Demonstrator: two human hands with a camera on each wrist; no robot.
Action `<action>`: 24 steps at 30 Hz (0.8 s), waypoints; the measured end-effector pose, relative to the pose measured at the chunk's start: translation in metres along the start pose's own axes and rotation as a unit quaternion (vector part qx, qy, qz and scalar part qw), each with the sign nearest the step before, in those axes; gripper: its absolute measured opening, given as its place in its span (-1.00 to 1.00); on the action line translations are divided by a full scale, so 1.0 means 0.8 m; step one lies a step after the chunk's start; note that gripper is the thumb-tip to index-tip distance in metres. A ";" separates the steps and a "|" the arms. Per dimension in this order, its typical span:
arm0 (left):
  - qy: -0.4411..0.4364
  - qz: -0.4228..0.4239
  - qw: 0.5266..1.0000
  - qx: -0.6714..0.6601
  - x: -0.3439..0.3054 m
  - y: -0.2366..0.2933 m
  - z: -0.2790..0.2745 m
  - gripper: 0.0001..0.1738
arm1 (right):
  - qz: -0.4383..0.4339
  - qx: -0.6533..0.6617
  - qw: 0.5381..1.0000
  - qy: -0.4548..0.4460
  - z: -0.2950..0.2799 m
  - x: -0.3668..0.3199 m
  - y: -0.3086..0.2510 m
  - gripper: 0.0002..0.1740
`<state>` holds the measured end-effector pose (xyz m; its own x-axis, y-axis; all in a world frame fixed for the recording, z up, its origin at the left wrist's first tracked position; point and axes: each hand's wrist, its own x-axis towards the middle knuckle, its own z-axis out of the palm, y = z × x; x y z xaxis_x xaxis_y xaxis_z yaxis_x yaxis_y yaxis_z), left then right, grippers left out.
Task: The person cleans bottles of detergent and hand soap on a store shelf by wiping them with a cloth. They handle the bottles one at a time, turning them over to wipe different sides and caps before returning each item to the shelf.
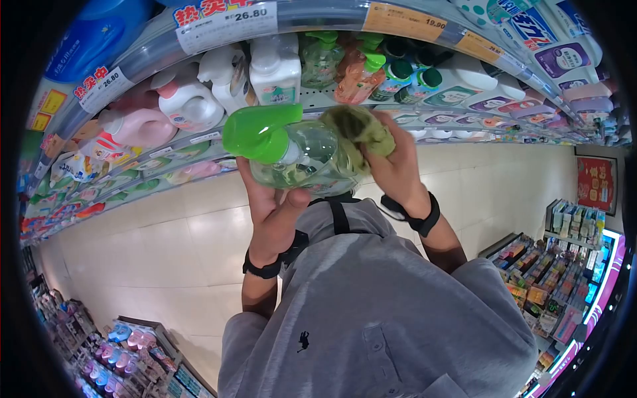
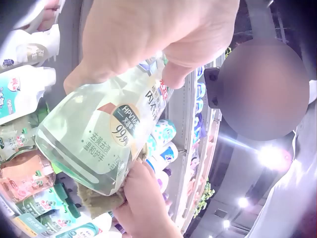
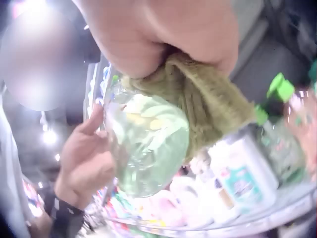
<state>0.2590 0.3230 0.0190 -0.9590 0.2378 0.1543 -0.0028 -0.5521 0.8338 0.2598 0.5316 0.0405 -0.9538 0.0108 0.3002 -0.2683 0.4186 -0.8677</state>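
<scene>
A clear bottle of pale green liquid [image 1: 312,149] with a green pump top [image 1: 262,132] lies tilted in front of the shelf. The left hand [image 1: 272,215] grips it near the pump end, thumb on one side and fingers on the other, as the left wrist view [image 2: 153,39] also shows. The right hand [image 1: 398,162] holds a bunched olive-green cloth [image 1: 361,136] against the bottle's base end. In the right wrist view the cloth [image 3: 198,99] hangs from the right hand [image 3: 168,34] beside the bottle [image 3: 148,148].
Shelves with price labels [image 1: 229,26] run across the top, holding white jugs [image 1: 275,69], an orange pump bottle [image 1: 358,79] and green-capped bottles [image 1: 424,83]. Tiled floor [image 1: 199,245] lies below. Product racks stand at the lower left [image 1: 126,358] and right [image 1: 544,278].
</scene>
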 end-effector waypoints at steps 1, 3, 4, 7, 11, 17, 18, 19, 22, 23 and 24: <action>0.004 0.006 1.000 -0.003 0.002 -0.003 0.006 0.12 | -0.057 -0.097 0.993 0.039 -0.008 0.007 0.004 -0.44; 0.010 0.020 1.000 -0.008 0.008 -0.008 0.017 0.14 | -0.097 -0.112 0.988 0.039 -0.015 0.019 -0.001 -0.37; 0.018 0.024 0.999 -0.010 0.010 -0.011 0.022 0.14 | -0.098 -0.086 0.991 0.018 -0.012 0.021 -0.005 -0.37; 0.032 0.021 0.999 -0.012 0.014 -0.012 0.032 0.16 | -0.026 0.021 0.997 -0.074 -0.019 0.010 -0.027 -0.29; 0.041 0.018 0.999 0.011 0.015 -0.006 0.028 0.19 | -0.119 -0.026 0.985 -0.124 -0.015 -0.007 -0.039 -0.12; 0.044 0.006 0.999 0.019 0.004 -0.002 0.013 0.20 | -0.238 -0.090 0.964 -0.080 0.010 0.004 -0.047 -0.03; 0.046 -0.008 0.999 0.024 0.001 0.001 0.004 0.20 | -0.269 -0.084 0.958 -0.055 0.020 0.003 -0.047 -0.02; 0.028 -0.001 0.999 0.024 0.001 0.006 -0.006 0.19 | -0.299 -0.080 0.950 -0.028 0.027 0.002 -0.046 -0.01; 0.002 -0.007 1.000 0.003 -0.001 0.027 -0.022 0.20 | -0.208 -0.029 0.975 -0.075 0.031 -0.011 -0.037 0.00; -0.002 -0.008 1.000 0.006 -0.003 0.029 -0.026 0.21 | -0.168 -0.050 0.979 -0.108 0.031 -0.011 -0.039 0.04; -0.005 -0.008 1.000 0.011 -0.006 0.031 -0.029 0.22 | -0.127 -0.069 0.980 -0.140 0.031 -0.009 -0.041 0.08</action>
<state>0.2567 0.2893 0.0268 -0.9561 0.2545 0.1450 -0.0124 -0.5299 0.8480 0.2723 0.4950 0.0573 -0.8633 -0.3506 0.3630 -0.4998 0.4946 -0.7110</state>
